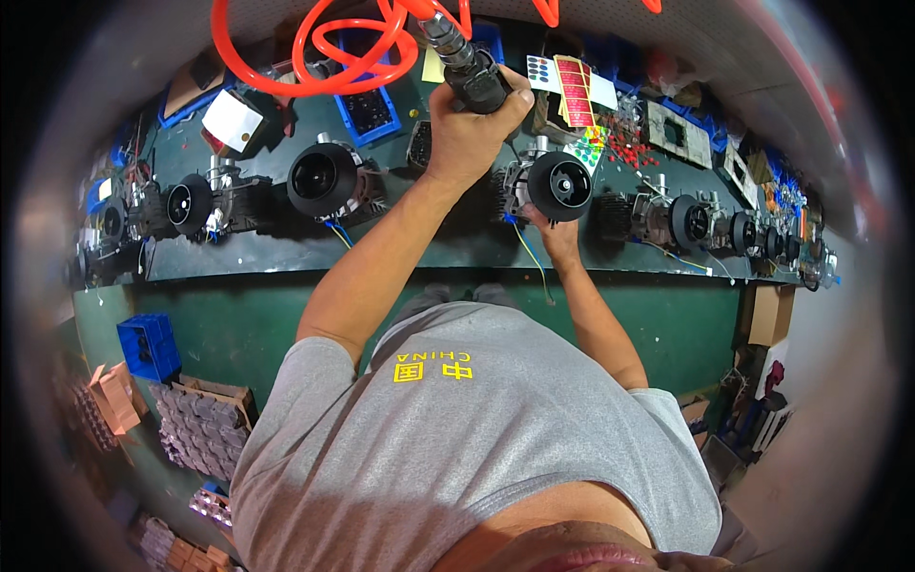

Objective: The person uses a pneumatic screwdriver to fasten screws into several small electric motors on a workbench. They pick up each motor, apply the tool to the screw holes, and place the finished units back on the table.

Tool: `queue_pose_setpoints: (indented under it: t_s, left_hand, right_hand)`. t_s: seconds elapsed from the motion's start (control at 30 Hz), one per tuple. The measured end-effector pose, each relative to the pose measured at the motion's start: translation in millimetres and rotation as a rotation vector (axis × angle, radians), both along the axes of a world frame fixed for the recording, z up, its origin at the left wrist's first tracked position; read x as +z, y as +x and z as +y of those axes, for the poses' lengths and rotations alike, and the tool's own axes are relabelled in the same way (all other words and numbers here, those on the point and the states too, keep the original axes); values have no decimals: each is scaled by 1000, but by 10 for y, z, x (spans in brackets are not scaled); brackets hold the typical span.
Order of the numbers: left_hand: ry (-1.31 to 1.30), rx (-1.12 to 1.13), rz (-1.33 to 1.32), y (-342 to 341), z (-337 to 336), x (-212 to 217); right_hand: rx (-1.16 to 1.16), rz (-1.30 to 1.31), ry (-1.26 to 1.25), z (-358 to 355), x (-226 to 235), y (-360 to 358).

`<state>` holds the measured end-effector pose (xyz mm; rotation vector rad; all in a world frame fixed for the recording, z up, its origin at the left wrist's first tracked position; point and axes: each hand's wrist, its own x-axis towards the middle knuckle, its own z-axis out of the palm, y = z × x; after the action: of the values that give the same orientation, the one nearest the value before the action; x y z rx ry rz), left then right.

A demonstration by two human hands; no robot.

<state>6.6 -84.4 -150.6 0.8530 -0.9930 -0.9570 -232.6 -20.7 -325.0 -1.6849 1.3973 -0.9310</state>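
Motor (558, 186) with a black round housing is sitting on the table (400, 253) edge, in the middle of a row of like units. Right hand (555, 232) is gripping it from below, fingers closed under the housing. Left hand (472, 119) is wrapping tightly around an air screwdriver (472, 71) fed by an orange coiled hose (353, 48), holding it raised just beside the motor, its tip hidden. Judging by the row, fastening looks to be midway: units are waiting on both sides.
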Motion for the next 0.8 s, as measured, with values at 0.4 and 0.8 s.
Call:
queue_pose_setpoints:
  t_s: [0.4,0.8]
  left_hand:
    - [23,-523,139,-170,-193,132]
    - [-36,-525,-286,-460,-286,173]
  right_hand:
    - [-13,-17,14,0,-80,-20]
    - [-31,28,-52,23,-27,26]
